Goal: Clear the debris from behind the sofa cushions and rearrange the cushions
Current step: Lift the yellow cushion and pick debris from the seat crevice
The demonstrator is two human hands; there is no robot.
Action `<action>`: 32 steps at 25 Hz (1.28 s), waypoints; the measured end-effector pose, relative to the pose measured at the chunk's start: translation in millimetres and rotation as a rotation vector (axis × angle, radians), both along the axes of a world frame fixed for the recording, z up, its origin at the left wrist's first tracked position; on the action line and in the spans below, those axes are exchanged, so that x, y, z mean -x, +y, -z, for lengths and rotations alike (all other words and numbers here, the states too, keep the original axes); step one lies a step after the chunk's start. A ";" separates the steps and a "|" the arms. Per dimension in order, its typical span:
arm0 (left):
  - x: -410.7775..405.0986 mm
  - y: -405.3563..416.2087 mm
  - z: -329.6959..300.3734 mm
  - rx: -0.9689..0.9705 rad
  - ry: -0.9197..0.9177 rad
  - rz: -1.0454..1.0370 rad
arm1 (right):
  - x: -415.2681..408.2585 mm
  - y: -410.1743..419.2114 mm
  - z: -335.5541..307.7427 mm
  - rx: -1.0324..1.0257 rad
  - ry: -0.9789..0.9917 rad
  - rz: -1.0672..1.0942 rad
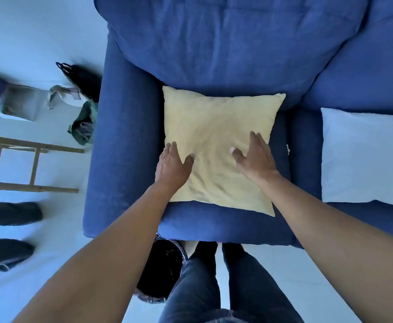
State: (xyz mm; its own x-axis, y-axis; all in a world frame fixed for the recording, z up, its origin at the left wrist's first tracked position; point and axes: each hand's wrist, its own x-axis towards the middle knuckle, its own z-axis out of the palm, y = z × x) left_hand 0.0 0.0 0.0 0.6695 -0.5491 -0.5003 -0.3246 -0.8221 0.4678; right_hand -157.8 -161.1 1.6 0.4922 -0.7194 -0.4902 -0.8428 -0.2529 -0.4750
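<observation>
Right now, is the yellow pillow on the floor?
No, the yellow pillow lies on the blue sofa seat, with both hands flat on it.

cushion (216, 127) on sofa seat (214, 222), pillow (363, 157) right

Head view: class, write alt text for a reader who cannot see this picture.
Seen from above, a person's left hand and right hand press flat on a yellow cushion lying on the seat of a blue sofa. A white cushion lies on the next seat.
</observation>
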 end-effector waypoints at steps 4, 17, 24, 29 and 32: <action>-23.2 -19.7 43.7 -0.060 0.007 -0.061 | -4.3 -17.7 51.4 -0.013 0.045 0.055; -60.4 -29.2 135.2 0.044 0.317 -0.557 | 9.2 -54.9 143.1 -0.266 -0.023 0.536; -54.1 -32.8 126.9 0.235 0.516 -0.658 | 21.9 -61.6 132.5 -0.476 -0.170 0.707; -10.4 -36.0 83.5 0.352 0.536 -0.618 | 57.9 -64.9 98.1 -0.337 -0.355 0.758; 25.0 -39.4 76.6 0.386 0.553 -0.588 | 92.7 -68.4 85.7 -0.215 -0.379 0.840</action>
State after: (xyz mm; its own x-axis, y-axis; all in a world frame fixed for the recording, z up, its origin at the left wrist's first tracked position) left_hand -25.0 -39.4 -76.6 0.6136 -0.3901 -0.6865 0.4537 -0.5374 0.7109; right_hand -250.5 -229.5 -84.1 0.0076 -0.8238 -0.5668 -0.4894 0.4913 -0.7205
